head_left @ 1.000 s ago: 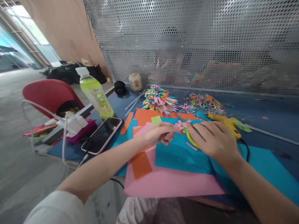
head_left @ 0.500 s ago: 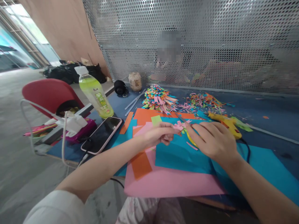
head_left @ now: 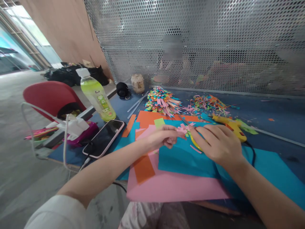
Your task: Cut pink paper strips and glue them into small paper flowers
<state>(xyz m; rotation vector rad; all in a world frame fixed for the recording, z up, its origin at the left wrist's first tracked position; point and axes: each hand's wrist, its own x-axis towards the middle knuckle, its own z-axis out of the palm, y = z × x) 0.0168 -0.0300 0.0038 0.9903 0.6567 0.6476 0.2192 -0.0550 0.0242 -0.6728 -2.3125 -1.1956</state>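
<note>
My left hand (head_left: 162, 137) is pinched on a small pink fringed paper piece (head_left: 183, 128), held just above the coloured sheets. My right hand (head_left: 218, 143) is closed over yellow-handled scissors (head_left: 193, 142), and its fingertips meet the same pink piece from the right. Under both hands lie a teal sheet (head_left: 183, 159), a large pink sheet (head_left: 171, 187) and orange paper (head_left: 143, 167). A short pink strip (head_left: 195, 149) rests on the teal sheet between the hands.
A yellow glue gun (head_left: 230, 125) lies behind my right hand. Heaps of finished paper pieces (head_left: 162, 101) and cut scraps (head_left: 208, 103) lie further back. To the left are a phone (head_left: 105, 137), a green drink bottle (head_left: 97, 95) and a red chair (head_left: 51, 97). Perforated metal screen (head_left: 214, 44) behind, with a person beyond it.
Barely any: both hands stay together on the pink piece, and the left fingers have shifted slightly on it.
</note>
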